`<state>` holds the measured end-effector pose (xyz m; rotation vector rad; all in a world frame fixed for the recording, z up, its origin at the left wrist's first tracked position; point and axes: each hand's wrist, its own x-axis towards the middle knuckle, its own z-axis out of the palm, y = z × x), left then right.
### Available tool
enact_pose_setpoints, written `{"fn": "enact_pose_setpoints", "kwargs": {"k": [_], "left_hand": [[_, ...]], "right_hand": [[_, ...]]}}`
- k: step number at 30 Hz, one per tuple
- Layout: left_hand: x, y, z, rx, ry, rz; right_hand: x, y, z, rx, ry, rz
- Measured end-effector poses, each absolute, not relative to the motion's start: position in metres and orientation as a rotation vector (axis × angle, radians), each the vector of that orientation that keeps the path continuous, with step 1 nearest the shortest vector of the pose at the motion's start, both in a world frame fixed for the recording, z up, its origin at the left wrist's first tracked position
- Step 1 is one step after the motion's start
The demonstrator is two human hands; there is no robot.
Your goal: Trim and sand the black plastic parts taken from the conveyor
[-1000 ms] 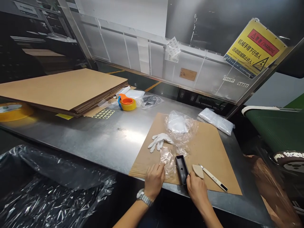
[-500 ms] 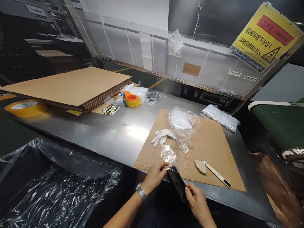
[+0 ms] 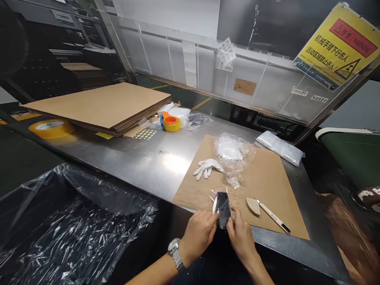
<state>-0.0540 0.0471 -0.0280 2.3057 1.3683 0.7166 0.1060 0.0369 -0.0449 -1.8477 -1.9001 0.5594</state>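
At the near edge of the counter (image 3: 124,166), both hands meet over a small black case (image 3: 223,204), a narrow, glossy, oblong piece standing nearly upright and partly sheathed in a clear plastic bag (image 3: 215,198) whose crinkled film shows along its left side and top. The left hand (image 3: 198,234), with a metal watch (image 3: 175,253) on its wrist, pinches the bag and the case's left edge with closed fingers; the right hand (image 3: 241,237) grips the case's lower right side, thumb pressed to it. The case hangs just above the front edge of a brown cardboard sheet (image 3: 267,178) lying on the counter's right part. Just to the right of the case on that sheet lie a small tan wedge (image 3: 253,206) and a white stick (image 3: 272,217) with a dark tip. Farther back on the sheet are a white glove (image 3: 207,168) and a crumpled clear bag (image 3: 234,152) with something white inside. A stack of cardboard (image 3: 101,105) and a yellow-orange tape roll (image 3: 170,122) sit toward the counter's far left.
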Motion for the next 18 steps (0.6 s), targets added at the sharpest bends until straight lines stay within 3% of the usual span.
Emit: {"fn": "enact_pose_setpoints", "kwargs": {"k": [9, 15, 18], "left_hand": [[-0.094, 0.052, 0.023, 1.877, 1.534, 0.914], [-0.152, 0.037, 0.041, 1.548, 1.584, 1.132], [-0.185, 0.022, 0.032, 1.161, 1.387, 1.341]], "right_hand": [[0.077, 0.087, 0.031, -1.374, -2.402, 0.633], [0.044, 0.116, 0.035, -1.14, -2.619, 0.504], [0.016, 0.114, 0.041, -1.01, -2.663, 0.61]]}}
